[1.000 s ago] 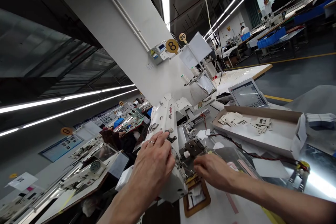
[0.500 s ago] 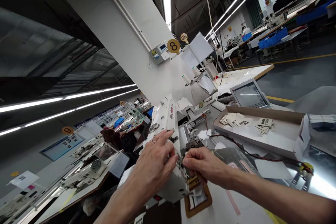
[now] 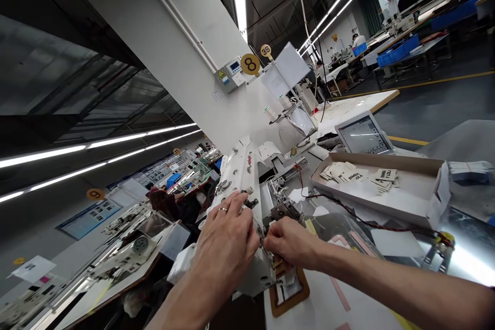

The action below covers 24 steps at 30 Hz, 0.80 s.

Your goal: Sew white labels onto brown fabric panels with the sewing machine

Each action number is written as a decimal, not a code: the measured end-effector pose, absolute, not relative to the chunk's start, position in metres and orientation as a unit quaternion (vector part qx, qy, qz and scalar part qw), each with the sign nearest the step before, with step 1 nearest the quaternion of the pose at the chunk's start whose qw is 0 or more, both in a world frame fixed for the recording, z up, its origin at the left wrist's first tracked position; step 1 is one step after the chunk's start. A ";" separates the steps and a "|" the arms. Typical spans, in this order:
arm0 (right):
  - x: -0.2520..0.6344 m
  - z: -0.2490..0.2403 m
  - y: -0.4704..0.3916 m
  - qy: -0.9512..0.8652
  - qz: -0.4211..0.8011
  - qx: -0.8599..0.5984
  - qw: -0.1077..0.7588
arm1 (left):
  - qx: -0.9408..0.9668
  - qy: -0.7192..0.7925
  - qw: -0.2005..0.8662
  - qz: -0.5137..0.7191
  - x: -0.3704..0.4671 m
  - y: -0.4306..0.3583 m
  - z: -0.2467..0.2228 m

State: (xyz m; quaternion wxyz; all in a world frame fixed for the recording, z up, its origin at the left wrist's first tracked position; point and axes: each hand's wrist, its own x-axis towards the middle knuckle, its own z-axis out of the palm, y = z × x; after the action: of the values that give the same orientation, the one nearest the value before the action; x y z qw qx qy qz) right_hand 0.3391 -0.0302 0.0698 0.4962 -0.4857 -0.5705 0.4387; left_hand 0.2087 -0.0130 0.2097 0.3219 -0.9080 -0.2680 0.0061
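My left hand (image 3: 231,229) lies over the front end of the white sewing machine head (image 3: 242,165), its fingers stretched across the casing and its thumb pointing toward the needle side. Beside it, my right hand (image 3: 288,242) is closed in a pinch against the machine's face near the needle bar. Whatever is between those fingertips is too small or hidden to make out. Below the right hand, a brown frame (image 3: 305,296) with an opening rests on the white work surface, partly under the machine head.
To the right stands a shallow cardboard box (image 3: 413,185) holding printed labels (image 3: 348,172). Behind it is a control screen (image 3: 363,134). A dark red cable (image 3: 348,211) runs across the table. Thread cones (image 3: 270,113) stand at the back, before a white pillar (image 3: 193,62).
The view has shifted slightly. Both hands stay at the machine's front end, with the right hand a little higher and closer to the left thumb, still pinched.
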 end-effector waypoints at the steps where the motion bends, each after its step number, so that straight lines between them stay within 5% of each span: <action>1: 0.339 0.070 -0.032 -0.578 0.399 -0.505 0.502 | -0.904 -0.267 0.333 0.003 0.209 -0.014 0.208; 6: 0.335 0.068 -0.041 -0.610 0.245 -0.560 0.503 | -0.889 -0.271 0.369 -0.002 0.214 -0.015 0.201; 24: 0.332 0.060 -0.039 -0.674 0.100 -0.595 0.426 | -0.899 -0.255 0.354 -0.022 0.212 -0.009 0.202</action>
State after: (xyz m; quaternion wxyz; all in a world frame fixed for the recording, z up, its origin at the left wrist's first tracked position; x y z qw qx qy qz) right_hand 0.3323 -0.0393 0.0603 0.4259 -0.5950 -0.6742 0.0999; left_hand 0.2123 -0.0086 0.2018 0.3540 -0.8994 -0.2555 -0.0224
